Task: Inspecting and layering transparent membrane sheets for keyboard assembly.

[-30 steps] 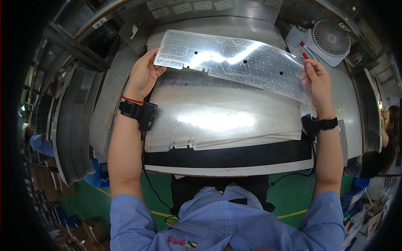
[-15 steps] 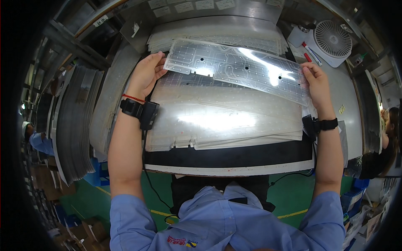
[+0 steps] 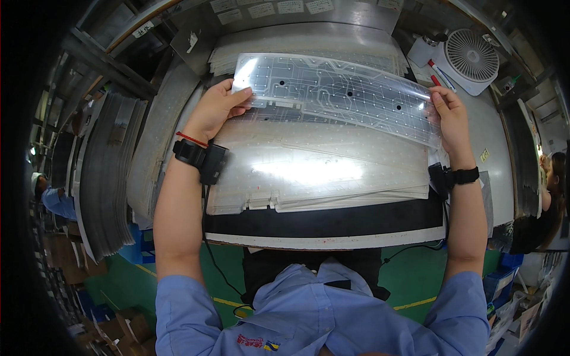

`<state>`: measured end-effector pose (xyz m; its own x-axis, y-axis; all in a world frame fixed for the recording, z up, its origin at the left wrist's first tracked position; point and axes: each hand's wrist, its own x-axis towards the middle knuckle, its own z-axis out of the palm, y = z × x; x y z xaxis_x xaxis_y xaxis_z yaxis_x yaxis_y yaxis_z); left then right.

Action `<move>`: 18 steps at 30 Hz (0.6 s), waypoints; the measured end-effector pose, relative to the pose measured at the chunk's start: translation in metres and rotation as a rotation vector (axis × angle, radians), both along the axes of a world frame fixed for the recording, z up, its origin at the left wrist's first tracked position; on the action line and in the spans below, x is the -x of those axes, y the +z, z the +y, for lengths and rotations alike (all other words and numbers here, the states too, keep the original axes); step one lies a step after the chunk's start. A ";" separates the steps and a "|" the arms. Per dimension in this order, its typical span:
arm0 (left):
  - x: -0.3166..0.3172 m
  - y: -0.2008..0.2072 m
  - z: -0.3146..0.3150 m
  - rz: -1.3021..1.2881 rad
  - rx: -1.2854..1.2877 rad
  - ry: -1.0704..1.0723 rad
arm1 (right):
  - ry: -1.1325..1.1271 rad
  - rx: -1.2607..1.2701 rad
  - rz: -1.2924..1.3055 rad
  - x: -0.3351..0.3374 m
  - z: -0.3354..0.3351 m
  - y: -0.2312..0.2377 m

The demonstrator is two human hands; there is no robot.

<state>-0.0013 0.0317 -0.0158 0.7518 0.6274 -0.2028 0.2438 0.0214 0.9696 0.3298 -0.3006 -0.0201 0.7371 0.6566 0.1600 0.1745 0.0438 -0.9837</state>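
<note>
A clear plastic film printed with circuit traces, like a keyboard membrane (image 3: 338,92), is stretched between my two hands, slightly bowed and lower at its right end. My left hand (image 3: 221,108) pinches the film's left end, thumb on top and fingers behind. At the other end my right hand (image 3: 451,117) holds the edge between thumb and fingers. Below the film lies a stack of similar translucent sheets (image 3: 320,160), with notches along the near edge. Glare hides part of the stack's surface.
Another sheet pile (image 3: 380,56) lies behind the film. Tall stacks of sheets (image 3: 110,172) stand at left. A white fan (image 3: 472,56), a red marker (image 3: 436,79) and a bottle (image 3: 421,50) are at the back right. A black mat (image 3: 326,221) lies under the stack.
My left hand has shifted inward, and its thumb now lies over the film's left end. The film has tilted and its glare has moved. My right hand is nearly still.
</note>
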 end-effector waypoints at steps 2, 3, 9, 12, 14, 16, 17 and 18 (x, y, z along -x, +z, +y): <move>-0.001 0.002 -0.006 0.039 -0.109 0.007 | -0.011 0.004 -0.004 0.003 0.001 0.002; -0.001 0.002 -0.006 0.041 -0.119 0.007 | -0.016 0.005 -0.006 0.004 0.001 0.002; 0.002 -0.003 0.001 -0.178 0.021 -0.015 | -0.041 -0.034 -0.029 -0.002 -0.001 0.001; 0.001 -0.001 0.003 -0.224 0.095 0.043 | -0.024 -0.051 -0.012 -0.005 -0.002 0.000; 0.002 0.000 0.004 -0.243 0.119 0.063 | -0.032 -0.046 -0.006 -0.004 -0.002 0.001; 0.001 0.003 0.004 -0.251 0.163 0.073 | -0.030 -0.048 0.002 -0.004 -0.003 0.001; 0.002 0.004 0.005 -0.255 0.184 0.080 | -0.022 -0.053 0.007 -0.004 -0.002 0.001; 0.003 0.003 0.007 -0.246 0.189 0.087 | -0.014 -0.058 0.012 -0.003 -0.002 0.002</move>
